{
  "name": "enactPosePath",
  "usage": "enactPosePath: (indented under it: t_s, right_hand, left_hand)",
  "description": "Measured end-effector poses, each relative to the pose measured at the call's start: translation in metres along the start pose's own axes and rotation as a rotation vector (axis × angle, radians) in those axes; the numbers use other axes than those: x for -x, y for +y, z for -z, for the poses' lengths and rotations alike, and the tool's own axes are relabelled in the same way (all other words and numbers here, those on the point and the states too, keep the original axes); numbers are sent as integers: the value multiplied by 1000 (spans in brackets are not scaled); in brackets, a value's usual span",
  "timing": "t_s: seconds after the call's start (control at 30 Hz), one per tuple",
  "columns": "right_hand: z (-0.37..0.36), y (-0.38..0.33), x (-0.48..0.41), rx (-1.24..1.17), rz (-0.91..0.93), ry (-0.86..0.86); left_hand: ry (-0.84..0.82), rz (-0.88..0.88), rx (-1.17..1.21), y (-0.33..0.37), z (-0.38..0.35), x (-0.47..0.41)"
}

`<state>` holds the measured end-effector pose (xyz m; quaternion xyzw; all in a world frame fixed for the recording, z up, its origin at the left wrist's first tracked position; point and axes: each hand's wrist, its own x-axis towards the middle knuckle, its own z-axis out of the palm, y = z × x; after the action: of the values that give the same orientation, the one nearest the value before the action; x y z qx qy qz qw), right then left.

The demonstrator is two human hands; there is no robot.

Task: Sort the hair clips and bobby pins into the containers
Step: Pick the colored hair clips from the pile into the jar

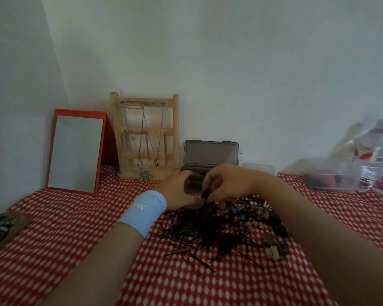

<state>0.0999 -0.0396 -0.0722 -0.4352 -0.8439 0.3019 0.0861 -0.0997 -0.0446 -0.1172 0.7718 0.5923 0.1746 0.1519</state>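
Bobby pins (208, 235), too many and too tangled to count, make one black heap in the lower centre of the frame, on the red-and-white cloth (75, 250) that covers the table. At the back left stands one red-framed mirror (75, 151), and just beside it one wooden rack (175, 133) hung with several necklaces (142, 138). At the far right edge are what look like two clear bottles (378, 155), blurred. You have three containers along the back: one dark grey case (210, 153) with its lid up at the centre, one clear box (260, 168) just right of it, and a second clear box (332, 181) near the bottles. One dark oval object (5, 226) lies at the left edge. Two larger clips, one brown (279, 244) and one beige (273, 253), sit at the heap's right side. Small coloured clips (252, 219), roughly a dozen, are scattered over its upper right. Your left hand (177, 188), with a blue wristband (144, 212), curls round a dark brownish thing (192, 184) too blurred to name. Your right hand (230, 183) arches over the heap's top edge, fingers bent down, tips pinching a small dark piece (206, 193). You cannot tell whether that piece is a pin or a clip.
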Motion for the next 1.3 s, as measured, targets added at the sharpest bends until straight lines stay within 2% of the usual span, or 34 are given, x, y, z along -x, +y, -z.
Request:
enactPosePath:
  t_s: [0.1, 0.23, 0.43, 0.53, 0.63, 0.77, 0.93, 1.17, 1.3]
  right_hand:
    - [17, 18, -6, 79, -58, 221]
    - [30, 36, -23, 230, -70, 488]
    - [31, 53, -37, 213, -104, 540]
    - [30, 57, -27, 208, -55, 578]
    - [27, 58, -10, 211, 26, 515]
    - [16, 65, 0, 330, 43, 305]
    - [2, 76, -1, 533, 54, 222]
    - [-6, 82, -8, 534, 74, 229]
    - [-8, 81, -9, 583, 62, 207]
  left_hand:
    - [-27, -2, -36, 1, -7, -4]
    - [73, -53, -149, -3, -5, -6]
    - [187, -146, -155, 10, 0, -13]
    - [245, -247, -137, 20, -2, -21]
    - [268, -352, -204, 34, -12, -29]
    - [143, -429, -407, 46, -27, -39]
    - [-15, -368, -649, 45, -41, -47]
    - [-84, -366, -529, 43, -39, -49]
    - [-49, -345, -407, 38, -37, -47]
